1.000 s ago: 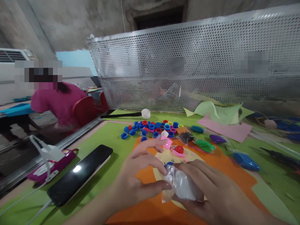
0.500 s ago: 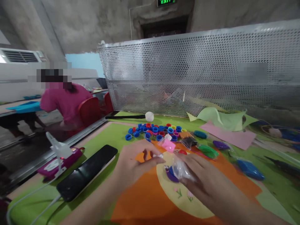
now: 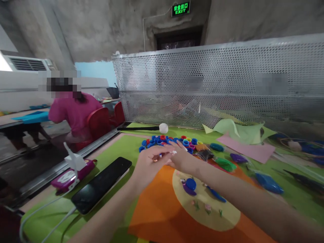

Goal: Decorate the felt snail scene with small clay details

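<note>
My left hand (image 3: 154, 161) is closed, thumb and fingers pinched together at a tiny white bit of soft clay (image 3: 174, 152). Right beside it, my right hand (image 3: 180, 158) meets the left fingertips at the same white bit; its other fingers extend over the bottle caps. Below the hands lies an orange sheet (image 3: 152, 206) with a pale yellow oval (image 3: 202, 216). On the oval are a snail figure with a blue shell (image 3: 190, 184), a blue strip (image 3: 216, 194) partly behind my right forearm, and small pink flowers (image 3: 208, 208).
Many blue and coloured bottle caps (image 3: 186, 143) lie beyond my hands. Clay packets in green (image 3: 226, 164), purple (image 3: 238, 157) and blue (image 3: 268, 182) are at right. A phone (image 3: 101, 185) and purple power strip (image 3: 73, 175) sit left. Behind stands a perforated metal screen (image 3: 227, 84); a person in pink (image 3: 76, 111) sits beyond.
My right hand has moved left and away from me to meet my left hand. The clear plastic bag it held is no longer visible. The snail and flowers are more exposed.
</note>
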A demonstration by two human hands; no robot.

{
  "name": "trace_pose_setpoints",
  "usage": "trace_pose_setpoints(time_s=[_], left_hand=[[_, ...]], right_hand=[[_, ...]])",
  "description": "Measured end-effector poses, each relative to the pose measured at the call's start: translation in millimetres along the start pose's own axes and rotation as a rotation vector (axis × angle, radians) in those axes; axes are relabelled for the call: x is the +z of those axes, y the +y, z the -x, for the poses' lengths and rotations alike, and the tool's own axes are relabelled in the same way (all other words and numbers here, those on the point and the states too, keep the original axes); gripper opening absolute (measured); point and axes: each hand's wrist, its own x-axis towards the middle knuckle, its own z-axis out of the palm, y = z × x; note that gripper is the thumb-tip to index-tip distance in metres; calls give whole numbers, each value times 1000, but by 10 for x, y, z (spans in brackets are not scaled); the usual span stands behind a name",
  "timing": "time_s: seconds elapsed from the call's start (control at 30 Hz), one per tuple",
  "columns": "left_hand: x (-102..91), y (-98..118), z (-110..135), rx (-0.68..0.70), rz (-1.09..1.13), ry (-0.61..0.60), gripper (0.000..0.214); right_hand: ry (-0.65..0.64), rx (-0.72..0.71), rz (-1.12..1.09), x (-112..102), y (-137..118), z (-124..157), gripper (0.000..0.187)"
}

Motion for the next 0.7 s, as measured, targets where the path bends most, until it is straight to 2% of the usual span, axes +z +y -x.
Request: trace_pose_setpoints(time_s=[0.1,0.17,0.23,0.3,0.47,0.7], left_hand=[[15,-58,-25,8,-32,-10,16],[30,-89,-23,42,-58,-21,19],[54,-103,-5,115,-88,-37,21],[89,-102,24,226,-122,-71,25],[188,-85,119,475,-228,-171,30],[263,-101,181,577,-344,-171,22]], right_hand=[[73,84,-164,-143,-37,152,27],[91,110,-323,-280,-93,325,16],[60,129,-510,-393,-145,490,7],[32,162,-689,-448,-172,614,16],[-25,211,-988,-392,-120,767,25],[14,277,-1007,-306,-51,906,20]])
